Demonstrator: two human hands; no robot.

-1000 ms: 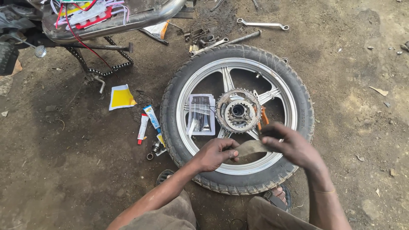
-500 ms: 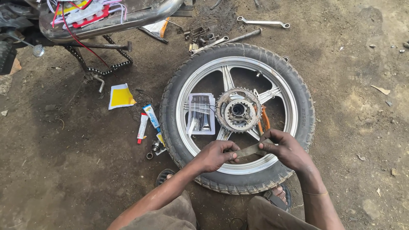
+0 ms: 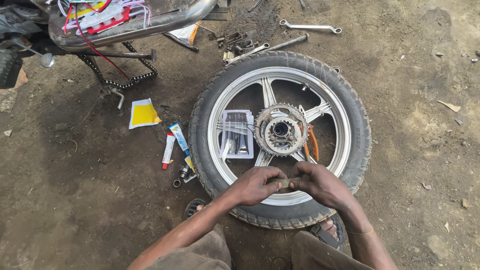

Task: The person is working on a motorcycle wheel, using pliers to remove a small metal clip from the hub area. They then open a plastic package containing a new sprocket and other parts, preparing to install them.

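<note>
A motorcycle wheel with a black tyre point(image 3: 360, 135) and silver alloy rim lies flat on the dirt. A toothed sprocket point(image 3: 280, 129) sits on its hub. Over the wheel's near rim, my left hand point(image 3: 255, 185) and my right hand point(image 3: 322, 186) together pinch a small flat dull-green strip point(image 3: 289, 182) stretched between their fingers. A clear plastic packet of parts point(image 3: 237, 134) rests between the spokes left of the hub. An orange-handled tool point(image 3: 313, 142) lies between the spokes right of the hub.
A yellow packet point(image 3: 144, 114), two small tubes point(image 3: 173, 144) and small metal rings point(image 3: 182, 175) lie left of the wheel. A spanner point(image 3: 310, 26), bolts and a rod point(image 3: 270, 46) lie beyond it. A motorcycle frame with chain point(image 3: 115, 30) stands at top left. My sandalled feet are under the wheel's near edge.
My right hand has come down and in toward the left one, and both hands now hold the strip level and close together over the rim.
</note>
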